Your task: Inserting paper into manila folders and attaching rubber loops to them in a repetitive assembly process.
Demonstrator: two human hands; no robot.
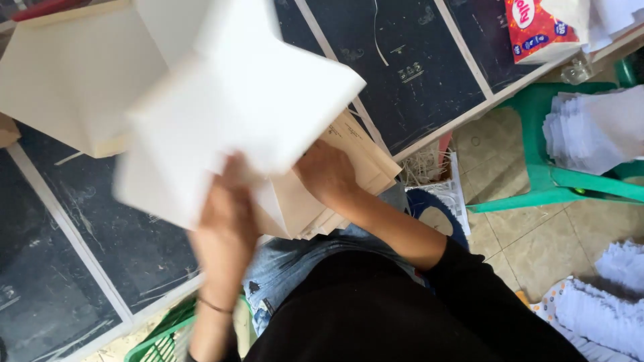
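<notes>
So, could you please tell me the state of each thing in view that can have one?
White sheets: lifted, blurred, gripped by the left hand.
Tan envelope stack: fanned at the table edge, under the right hand.
Cream stack: lying flat on the dark table.
Red packet: on the table; open or sealed cannot be told.
White paper pile: resting on the green chair.

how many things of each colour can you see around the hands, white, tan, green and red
white, 4: blurred sheets in the left hand, paper stack on the chair, two piles on the floor
tan, 2: envelope stack under the right hand, big stack on the table
green, 2: chair, basket
red, 1: tissue pack
total: 9
</notes>
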